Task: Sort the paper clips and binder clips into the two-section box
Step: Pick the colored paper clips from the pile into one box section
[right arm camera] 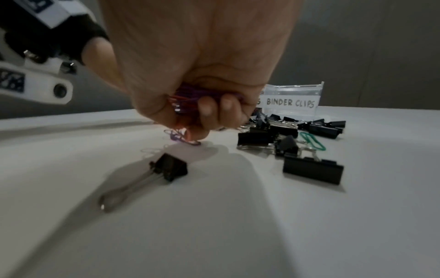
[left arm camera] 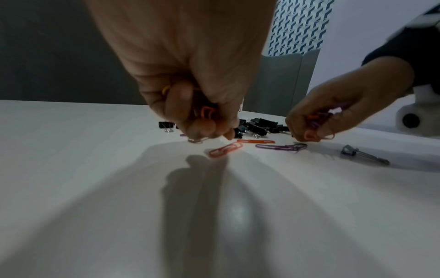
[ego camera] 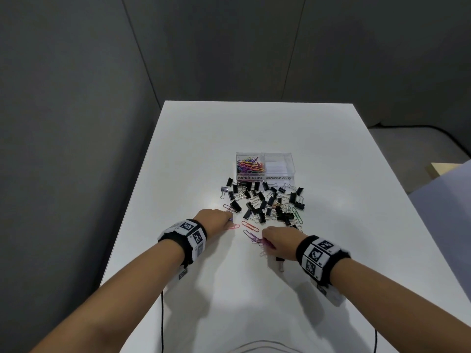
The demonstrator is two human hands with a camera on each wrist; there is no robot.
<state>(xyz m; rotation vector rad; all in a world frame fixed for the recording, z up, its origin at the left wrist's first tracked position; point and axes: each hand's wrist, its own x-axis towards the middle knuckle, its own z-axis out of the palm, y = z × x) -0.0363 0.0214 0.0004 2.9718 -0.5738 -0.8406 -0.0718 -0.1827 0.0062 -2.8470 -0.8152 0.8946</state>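
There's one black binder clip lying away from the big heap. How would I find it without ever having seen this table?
Start at the clear two-section box on the white table and come toward the person, past the heap of black binder clips. The lone binder clip lies near the right hand, on the person's side of it. Unlike the others, it lies alone.

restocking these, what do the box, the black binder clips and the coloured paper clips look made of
Box: clear hard plastic, glossy; the contents show through its walls.
Black binder clips: probably painted sheet metal, matt black, with shiny bare wire handles.
Coloured paper clips: thin bent wire with a smooth coloured coating, likely plastic or paint.
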